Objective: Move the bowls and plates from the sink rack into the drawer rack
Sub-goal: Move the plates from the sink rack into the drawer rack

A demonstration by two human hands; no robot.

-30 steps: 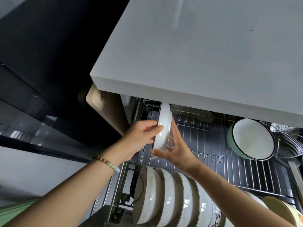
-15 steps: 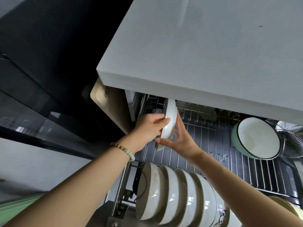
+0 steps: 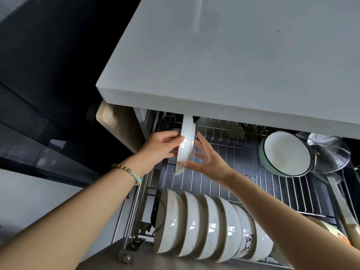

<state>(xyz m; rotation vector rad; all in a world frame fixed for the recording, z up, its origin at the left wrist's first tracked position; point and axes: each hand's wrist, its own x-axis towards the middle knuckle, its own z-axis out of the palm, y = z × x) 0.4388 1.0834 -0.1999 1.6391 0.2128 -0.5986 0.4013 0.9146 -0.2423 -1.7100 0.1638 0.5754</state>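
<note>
Head view: white plate (image 3: 186, 145), glazed ceramic, judged stiff, slick, chippable and fairly light, on edge at the drawer rack's (image 3: 243, 172) 10 o'clock corner; left hand (image 3: 161, 147) pinches its rim, right hand (image 3: 210, 162) spread-fingered against its lower edge; best held by the rim.

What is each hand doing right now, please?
Left hand: holding the white plate by its edge.
Right hand: open, fingers spread beside the plate.

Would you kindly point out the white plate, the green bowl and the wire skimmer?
white plate (image 3: 187, 151), head view, on its glossy middle.
green bowl (image 3: 287, 152), head view, on its white inside.
wire skimmer (image 3: 327, 151), head view, on its mesh.
</note>
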